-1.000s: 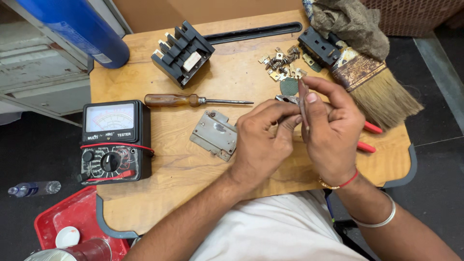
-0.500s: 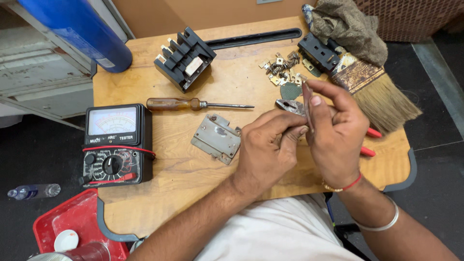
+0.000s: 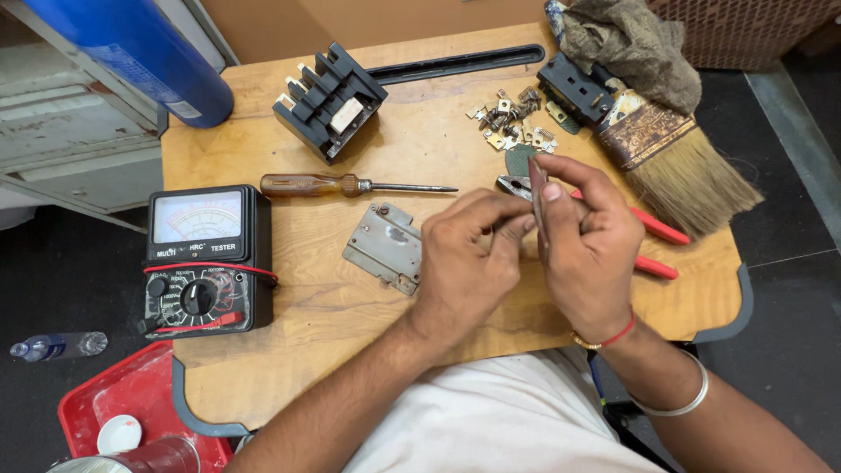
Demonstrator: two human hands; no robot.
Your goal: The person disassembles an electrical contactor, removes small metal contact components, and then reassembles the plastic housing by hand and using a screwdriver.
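We see both hands meeting just right of the centre of the wooden table (image 3: 289, 342). The right hand (image 3: 589, 254) pinches a thin flat metal strip (image 3: 536, 180) upright between thumb and forefinger. The left hand (image 3: 462, 263) is curled, its fingertips closing on the lower part of the same strip; what exactly lies under those fingers we cannot tell.

Behind the hands, red-handled pliers (image 3: 653, 229) lie flat, jaws poking out at 11 o'clock of the right hand, handles running to 3 o'clock. Just at 9 o'clock of the left hand rests a grey metal plate (image 3: 383, 245). At 10 o'clock lies a wooden-handled screwdriver (image 3: 350, 186), tip pointing right. At 12 o'clock sits a heap of small brass and steel contacts (image 3: 512, 123). Farther out, a black switch block (image 3: 328, 101) stands at 11 o'clock, a worn paintbrush (image 3: 679, 171) at 2 o'clock, and an analogue multimeter (image 3: 206, 263) at 9 o'clock near the table edge.
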